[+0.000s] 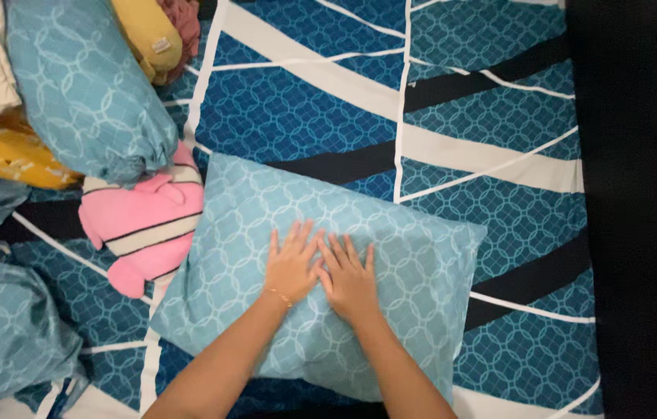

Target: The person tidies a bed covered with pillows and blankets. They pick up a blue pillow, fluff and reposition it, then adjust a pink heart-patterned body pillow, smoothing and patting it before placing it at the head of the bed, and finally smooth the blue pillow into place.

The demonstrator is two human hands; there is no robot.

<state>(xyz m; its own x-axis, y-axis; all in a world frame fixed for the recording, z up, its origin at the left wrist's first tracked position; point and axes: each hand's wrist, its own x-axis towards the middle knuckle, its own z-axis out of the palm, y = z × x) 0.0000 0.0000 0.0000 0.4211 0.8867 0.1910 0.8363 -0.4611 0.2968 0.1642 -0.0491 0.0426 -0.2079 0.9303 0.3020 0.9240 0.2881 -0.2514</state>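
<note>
A light blue pillow [390, 256] with a white ring pattern lies flat on the bed, its long side slanted from upper left to lower right. My left hand [291, 262] rests palm down on its middle, fingers spread, with a thin bracelet at the wrist. My right hand [350, 278] lies flat beside it, the two hands touching at the thumbs. Neither hand grips anything.
The bed sheet [305, 109] is dark blue with white and black stripes. A pink plush toy [146, 221] lies against the pillow's left edge. A second light blue pillow [84, 85], yellow cushions [150, 35] and bunched bedding [2, 326] crowd the left. The dark bed edge [639, 209] runs down the right.
</note>
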